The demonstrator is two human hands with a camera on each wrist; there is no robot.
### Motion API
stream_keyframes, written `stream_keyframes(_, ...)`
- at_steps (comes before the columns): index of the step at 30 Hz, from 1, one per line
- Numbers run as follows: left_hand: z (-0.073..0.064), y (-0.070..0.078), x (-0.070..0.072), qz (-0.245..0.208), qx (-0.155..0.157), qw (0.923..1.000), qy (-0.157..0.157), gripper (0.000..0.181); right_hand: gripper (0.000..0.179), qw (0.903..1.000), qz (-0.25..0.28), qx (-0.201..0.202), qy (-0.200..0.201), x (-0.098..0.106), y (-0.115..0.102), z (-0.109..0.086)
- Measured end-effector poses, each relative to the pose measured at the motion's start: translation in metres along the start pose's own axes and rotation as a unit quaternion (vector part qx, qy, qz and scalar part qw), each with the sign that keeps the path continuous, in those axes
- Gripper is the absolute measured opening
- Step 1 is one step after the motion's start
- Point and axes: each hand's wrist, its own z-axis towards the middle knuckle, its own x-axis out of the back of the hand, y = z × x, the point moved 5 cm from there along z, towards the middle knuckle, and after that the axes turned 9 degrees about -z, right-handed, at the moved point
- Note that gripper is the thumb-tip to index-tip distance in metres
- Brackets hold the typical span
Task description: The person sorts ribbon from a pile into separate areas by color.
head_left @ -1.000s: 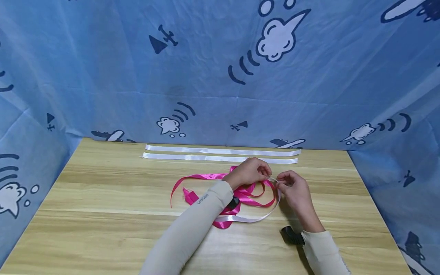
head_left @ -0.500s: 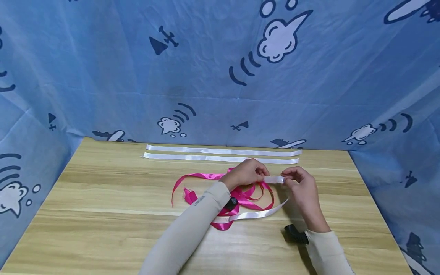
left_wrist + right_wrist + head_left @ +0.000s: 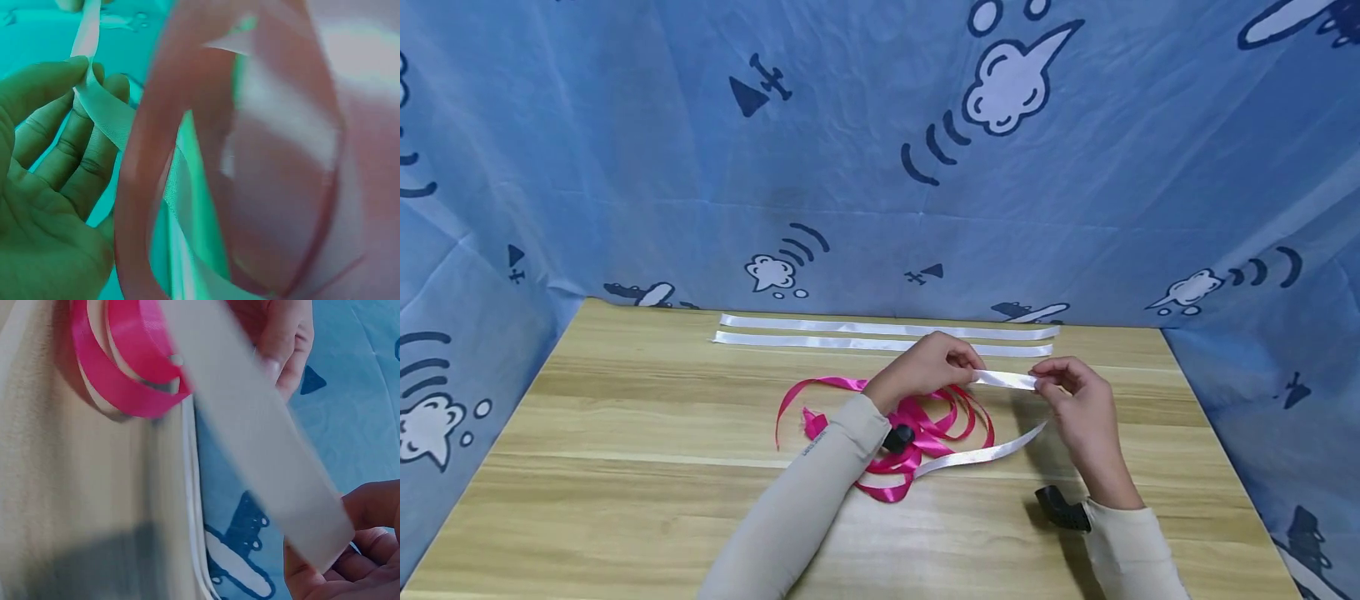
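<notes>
A white ribbon point(image 3: 1006, 380) runs nearly level between my two hands, above a tangle of pink ribbon point(image 3: 928, 437). My left hand point(image 3: 928, 367) pinches it between thumb and fingers; the left wrist view shows the ribbon point(image 3: 103, 109) passing through that pinch and trailing down to the right. With thumb and fingertips, my right hand point(image 3: 1082, 404) grips the ribbon at the right. Its end point(image 3: 325, 544) shows at those fingers in the right wrist view. Lower down, another white length point(image 3: 985, 456) curves up from the pink loops toward the right hand. My left forearm hides part of the tangle.
Two white ribbon strips point(image 3: 887, 326) lie parallel along the back of the wooden table point(image 3: 625, 500). A blue patterned cloth point(image 3: 850, 167) rises behind and at both sides. Black wrist devices point(image 3: 1062, 508) sit at both sleeves.
My hands have moved apart, the right one to the right and the left one slightly left and up. The white ribbon between them has gone from bunched to stretched out flat.
</notes>
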Motion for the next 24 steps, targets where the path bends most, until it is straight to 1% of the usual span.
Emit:
stream_keyframes(2, -0.002, 0.004, 0.004, -0.018, -0.003, 0.9998, 0.008, 0.012, 0.017, 1.0000, 0.000, 0.005, 0.006, 0.004, -0.002, -0.001)
stream_keyframes(6, -0.007, 0.012, 0.011, -0.041, -0.014, 0.9988, 0.024, 0.013, 0.016, 0.9998, 0.007, 0.007, 0.017, 0.012, -0.004, -0.001)
stream_keyframes(11, -0.016, 0.023, 0.021, -0.044, -0.029, 0.9978, 0.041, 0.013, 0.015, 0.9993, 0.015, 0.003, 0.034, 0.023, -0.007, -0.001)
stream_keyframes(15, -0.023, 0.031, 0.029, -0.051, -0.031, 0.9968, 0.053, 0.014, 0.012, 0.9984, 0.025, -0.006, 0.050, 0.032, -0.008, 0.001)
stream_keyframes(19, -0.030, 0.038, 0.039, -0.060, -0.039, 0.9949, 0.072, 0.016, 0.011, 0.9966, 0.054, -0.013, 0.062, 0.039, -0.009, 0.002)
stream_keyframes(21, -0.034, 0.040, 0.044, -0.057, -0.050, 0.9938, 0.082, 0.018, 0.012, 0.9950, 0.073, -0.014, 0.067, 0.042, -0.009, 0.002)
stream_keyframes(24, -0.042, 0.042, 0.052, -0.068, -0.064, 0.9915, 0.092, 0.020, 0.012, 0.9931, 0.091, -0.016, 0.071, 0.045, -0.009, 0.003)
